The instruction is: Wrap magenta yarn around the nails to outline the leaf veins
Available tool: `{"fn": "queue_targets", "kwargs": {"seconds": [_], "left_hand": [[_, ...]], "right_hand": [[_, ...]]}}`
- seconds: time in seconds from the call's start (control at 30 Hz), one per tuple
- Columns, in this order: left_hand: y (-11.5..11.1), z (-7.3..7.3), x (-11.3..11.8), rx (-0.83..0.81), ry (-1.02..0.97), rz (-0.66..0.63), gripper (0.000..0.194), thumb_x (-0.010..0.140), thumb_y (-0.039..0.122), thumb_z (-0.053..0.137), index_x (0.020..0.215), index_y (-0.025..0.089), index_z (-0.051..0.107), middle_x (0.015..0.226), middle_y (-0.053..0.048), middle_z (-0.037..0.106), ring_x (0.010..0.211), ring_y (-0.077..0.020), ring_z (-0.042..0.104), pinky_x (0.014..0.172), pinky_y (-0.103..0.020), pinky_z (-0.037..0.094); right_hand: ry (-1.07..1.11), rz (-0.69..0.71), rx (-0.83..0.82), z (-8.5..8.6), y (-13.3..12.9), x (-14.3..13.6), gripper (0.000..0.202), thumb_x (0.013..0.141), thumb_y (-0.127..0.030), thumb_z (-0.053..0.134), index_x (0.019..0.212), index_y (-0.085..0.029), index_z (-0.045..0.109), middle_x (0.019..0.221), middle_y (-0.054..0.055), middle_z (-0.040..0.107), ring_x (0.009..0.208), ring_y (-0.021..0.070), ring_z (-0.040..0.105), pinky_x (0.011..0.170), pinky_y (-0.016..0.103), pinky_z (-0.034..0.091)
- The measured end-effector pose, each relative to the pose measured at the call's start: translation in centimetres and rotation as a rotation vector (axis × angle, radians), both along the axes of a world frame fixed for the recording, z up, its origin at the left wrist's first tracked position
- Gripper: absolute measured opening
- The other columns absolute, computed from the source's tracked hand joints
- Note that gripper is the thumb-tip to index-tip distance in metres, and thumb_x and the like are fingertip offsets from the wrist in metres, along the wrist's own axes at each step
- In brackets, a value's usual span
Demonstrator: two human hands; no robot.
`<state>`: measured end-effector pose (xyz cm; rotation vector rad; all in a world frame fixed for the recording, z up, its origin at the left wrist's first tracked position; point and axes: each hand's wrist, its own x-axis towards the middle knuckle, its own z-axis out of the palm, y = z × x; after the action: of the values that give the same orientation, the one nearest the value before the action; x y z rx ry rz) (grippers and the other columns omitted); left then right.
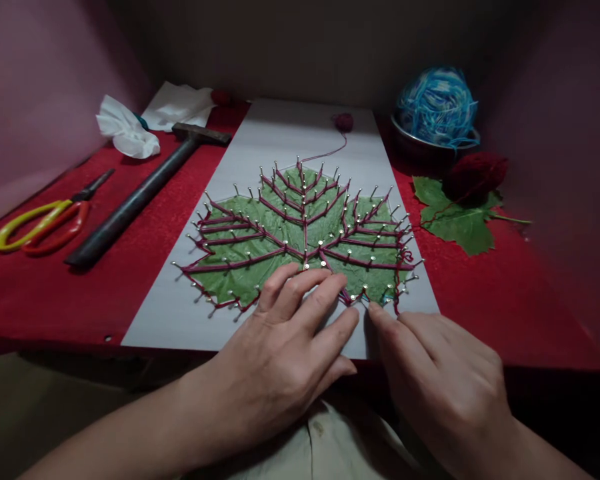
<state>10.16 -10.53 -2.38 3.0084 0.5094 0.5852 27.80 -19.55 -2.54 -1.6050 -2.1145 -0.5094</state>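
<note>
A large green leaf (230, 281) lies flat on a white board (175, 323), ringed and crossed by many upright nails. Purple-red yarn (235, 265) runs between the nails along the veins. Dark red yarn follows part of the outline. My left hand (290, 347) rests over the leaf's lower middle with its fingers stretched out and apart, covering part of the edge. At the lower right edge, my right hand (440, 367) is closed, its fingertip beside the nails. A strand of dark red yarn (397, 287) runs down into its curled fingers.
Scissors (50, 223) and a hammer (140, 193) lie left on the red cloth (25, 293), near crumpled white tissue (127, 127). A small yarn ball (343, 123) sits atop the board. Right are a bowl (425, 143) with blue yarn (437, 107), and a red yarn ball (475, 177) on another leaf (457, 230).
</note>
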Motion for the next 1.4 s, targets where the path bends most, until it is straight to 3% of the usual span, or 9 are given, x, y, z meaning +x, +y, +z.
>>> {"fn": "queue_targets", "kwargs": {"seconds": [0.2, 0.47, 0.77, 1.0, 1.17, 1.4], "left_hand": [[-0.6, -0.4, 0.9, 0.057, -0.042, 0.104, 0.046, 0.087, 0.041, 0.053, 0.125, 0.015, 0.054, 0.138, -0.016, 0.044, 0.127, -0.0296, 0.036, 0.109, -0.053, 0.025], [-1.0, 0.0, 2.3, 0.145, -0.003, 0.134, 0.036, 0.089, 0.035, 0.05, 0.115, 0.011, 0.059, 0.136, -0.018, 0.045, 0.128, -0.0301, 0.036, 0.109, -0.051, 0.025], [-0.8, -0.1, 2.6, 0.149, 0.025, 0.116, 0.033, 0.089, 0.033, 0.049, 0.112, 0.013, 0.06, 0.131, -0.018, 0.049, 0.125, -0.0314, 0.039, 0.107, -0.052, 0.027], [-0.8, -0.3, 2.6, 0.148, 0.008, 0.104, 0.032, 0.089, 0.035, 0.051, 0.109, 0.012, 0.062, 0.13, -0.017, 0.05, 0.124, -0.0302, 0.039, 0.108, -0.051, 0.027], [-0.8, -0.4, 2.5, 0.124, -0.017, 0.105, 0.035, 0.088, 0.032, 0.053, 0.12, 0.017, 0.057, 0.133, -0.016, 0.047, 0.126, -0.03, 0.037, 0.108, -0.051, 0.026], [-0.6, -0.3, 2.5, 0.132, 0.054, 0.077, 0.042, 0.09, 0.038, 0.048, 0.127, 0.018, 0.052, 0.139, -0.015, 0.042, 0.127, -0.03, 0.036, 0.107, -0.051, 0.025]], "right_hand": [[-0.024, -0.016, -0.029, -0.9, 0.1, 0.1, 0.029, 0.086, -0.007, 0.05, 0.11, -0.005, 0.063, 0.06, 0.003, 0.055, 0.055, 0.0135, 0.041, 0.055, 0.029, 0.03], [-0.043, 0.011, -0.074, -0.2, 0.4, 0.6, 0.026, 0.086, -0.01, 0.047, 0.102, -0.006, 0.067, 0.06, 0.003, 0.055, 0.054, 0.015, 0.042, 0.054, 0.03, 0.029], [0.1, 0.009, -0.006, -1.5, -0.9, 1.7, 0.018, 0.084, -0.008, 0.052, 0.092, -0.007, 0.068, 0.054, 0.001, 0.048, 0.054, 0.0133, 0.039, 0.054, 0.029, 0.029], [0.329, -0.05, -0.052, -0.6, -0.8, 3.2, 0.008, 0.082, -0.015, 0.058, 0.081, -0.012, 0.065, 0.062, 0.002, 0.06, 0.057, 0.0122, 0.054, 0.057, 0.026, 0.038], [0.238, -0.137, 0.02, 0.0, 0.2, 2.8, 0.01, 0.082, -0.017, 0.058, 0.076, -0.014, 0.064, 0.062, 0.002, 0.062, 0.054, 0.0128, 0.056, 0.053, 0.027, 0.036], [0.094, -0.154, 0.061, 0.4, 1.3, 1.9, 0.013, 0.083, -0.017, 0.056, 0.076, -0.012, 0.066, 0.061, 0.004, 0.063, 0.054, 0.0145, 0.055, 0.052, 0.029, 0.033]]}}
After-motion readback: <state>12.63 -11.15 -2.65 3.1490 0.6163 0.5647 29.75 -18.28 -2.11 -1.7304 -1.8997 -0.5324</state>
